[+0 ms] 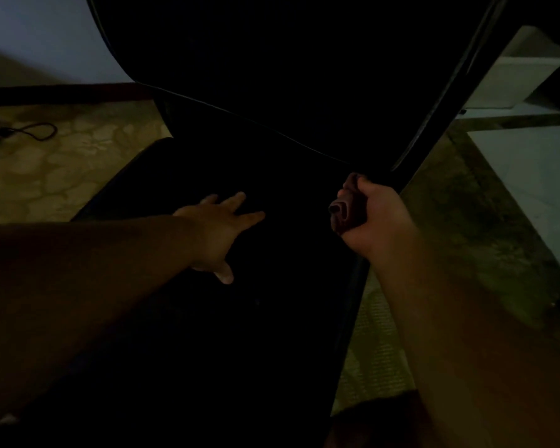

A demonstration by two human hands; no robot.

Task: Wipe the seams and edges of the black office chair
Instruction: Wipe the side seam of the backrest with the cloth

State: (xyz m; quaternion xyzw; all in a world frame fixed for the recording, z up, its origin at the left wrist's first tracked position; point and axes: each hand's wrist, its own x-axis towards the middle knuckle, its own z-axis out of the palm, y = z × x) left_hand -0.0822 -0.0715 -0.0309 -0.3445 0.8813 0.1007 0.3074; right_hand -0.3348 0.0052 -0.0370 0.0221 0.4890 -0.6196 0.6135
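Note:
The black office chair fills the middle of the dim head view: its seat (240, 318) lies below me and its backrest (288, 76) rises behind. My left hand (219, 231) rests flat on the seat with fingers spread. My right hand (374, 218) grips a bunched dark reddish cloth (343, 211) at the seat's right rear corner, close to the seam where seat and backrest meet. A thin pale seam line (240, 116) runs along the backrest's lower edge.
Patterned yellowish floor (46, 173) lies to the left, with a dark cable (29, 132) on it. A dark baseboard (46, 92) runs under the pale wall. Pale furniture (530, 189) and a white box shape (524, 76) stand to the right.

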